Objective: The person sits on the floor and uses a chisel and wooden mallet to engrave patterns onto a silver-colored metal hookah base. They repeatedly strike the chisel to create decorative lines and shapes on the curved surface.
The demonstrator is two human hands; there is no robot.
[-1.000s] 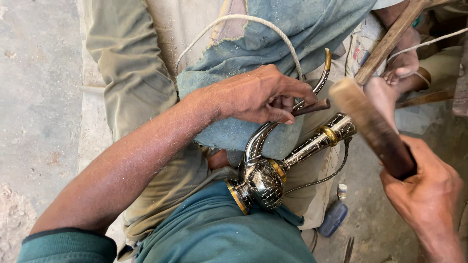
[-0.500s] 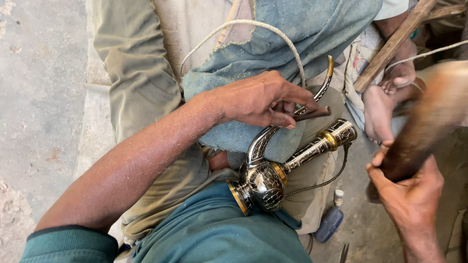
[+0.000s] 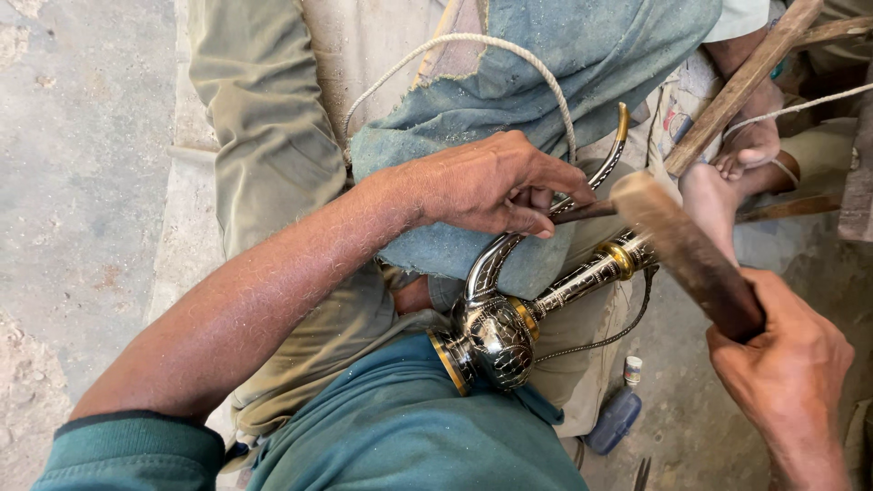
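My left hand (image 3: 491, 186) is shut on a thin dark metal punch (image 3: 587, 213) whose tip points right, over the curved handle of an ornate silver and brass vessel (image 3: 496, 332). The vessel lies across my lap, its engraved spout (image 3: 591, 277) pointing up and right. My right hand (image 3: 787, 368) grips a wooden mallet (image 3: 682, 245), whose head sits right at the punch's end. A blue cloth (image 3: 546, 55) covers my knee under the left hand.
A pale rope (image 3: 473, 41) loops over the blue cloth. My bare foot (image 3: 705, 195) presses near a wooden stick (image 3: 741, 86) at the upper right. A small blue bottle (image 3: 614, 418) lies on the concrete floor (image 3: 82, 164) below the vessel.
The mallet swung back to the right half a second ago and has now come down again onto the punch's end. My left hand and the vessel have stayed in place.
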